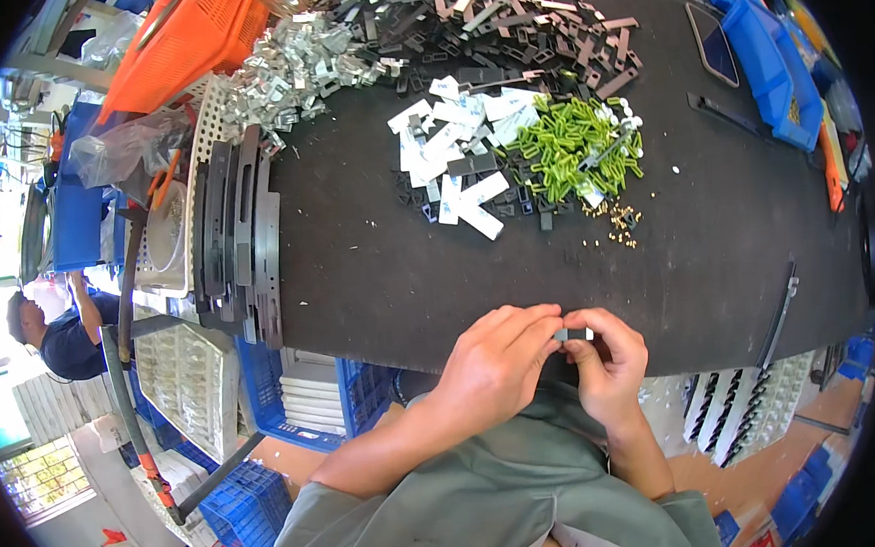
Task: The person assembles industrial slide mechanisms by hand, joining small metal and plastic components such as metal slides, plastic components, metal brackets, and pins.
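Observation:
My left hand (493,355) and my right hand (608,355) meet at the near edge of the black table (376,257). Between their fingertips they pinch one small dark part with a white strip (573,334). Farther out on the table lie white strips (460,147), a heap of green pieces (575,150) and a few tiny brass bits (620,222). Black flat parts (502,19) and shiny metal clips (295,72) are piled at the far edge.
Long black frames (240,235) are stacked at the table's left edge beside a white basket (169,230). An orange crate (192,33) stands far left, blue bins (770,53) far right. A person in a dark shirt (60,332) sits at the left. Blue crates (305,392) sit below.

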A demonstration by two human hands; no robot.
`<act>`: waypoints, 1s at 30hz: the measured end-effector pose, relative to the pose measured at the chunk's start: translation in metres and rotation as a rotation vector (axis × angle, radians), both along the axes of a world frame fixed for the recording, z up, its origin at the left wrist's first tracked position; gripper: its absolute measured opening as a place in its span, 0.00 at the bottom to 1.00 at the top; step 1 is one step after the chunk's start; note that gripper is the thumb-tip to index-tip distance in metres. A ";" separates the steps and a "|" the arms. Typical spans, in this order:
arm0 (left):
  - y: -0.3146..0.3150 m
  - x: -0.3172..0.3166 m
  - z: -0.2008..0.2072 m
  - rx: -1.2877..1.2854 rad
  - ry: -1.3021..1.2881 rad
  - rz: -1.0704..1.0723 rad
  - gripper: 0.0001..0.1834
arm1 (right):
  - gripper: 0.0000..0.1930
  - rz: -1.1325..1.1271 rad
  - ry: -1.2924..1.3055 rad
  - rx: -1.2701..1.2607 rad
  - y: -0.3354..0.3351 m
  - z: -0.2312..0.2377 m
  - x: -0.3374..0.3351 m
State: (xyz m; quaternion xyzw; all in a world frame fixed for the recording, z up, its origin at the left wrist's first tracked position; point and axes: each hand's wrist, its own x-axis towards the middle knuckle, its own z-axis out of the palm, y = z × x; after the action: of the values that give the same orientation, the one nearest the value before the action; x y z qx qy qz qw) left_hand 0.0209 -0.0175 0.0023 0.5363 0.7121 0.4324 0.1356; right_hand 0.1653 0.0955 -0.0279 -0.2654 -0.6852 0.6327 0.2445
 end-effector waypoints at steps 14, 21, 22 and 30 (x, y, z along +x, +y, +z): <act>0.072 -0.198 0.007 -0.216 0.239 0.644 0.17 | 0.08 -0.095 0.198 -0.197 -0.003 -0.006 -0.006; 0.083 -0.223 0.002 -0.272 0.420 0.570 0.12 | 0.08 -0.230 0.220 -0.184 0.009 0.002 0.011; 0.073 -0.206 0.014 -0.167 0.434 0.553 0.13 | 0.08 -0.266 0.238 -0.158 0.016 0.004 0.016; -0.004 -0.059 0.023 -0.293 0.193 0.191 0.10 | 0.08 -0.411 0.245 -0.125 0.053 -0.004 0.032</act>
State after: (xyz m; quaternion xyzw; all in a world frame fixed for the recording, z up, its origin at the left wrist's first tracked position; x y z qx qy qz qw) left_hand -0.0382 -0.0215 0.0255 0.4798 0.8248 0.2815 0.1015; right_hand 0.1968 0.1481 -0.0314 -0.3349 -0.5415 0.6384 0.4325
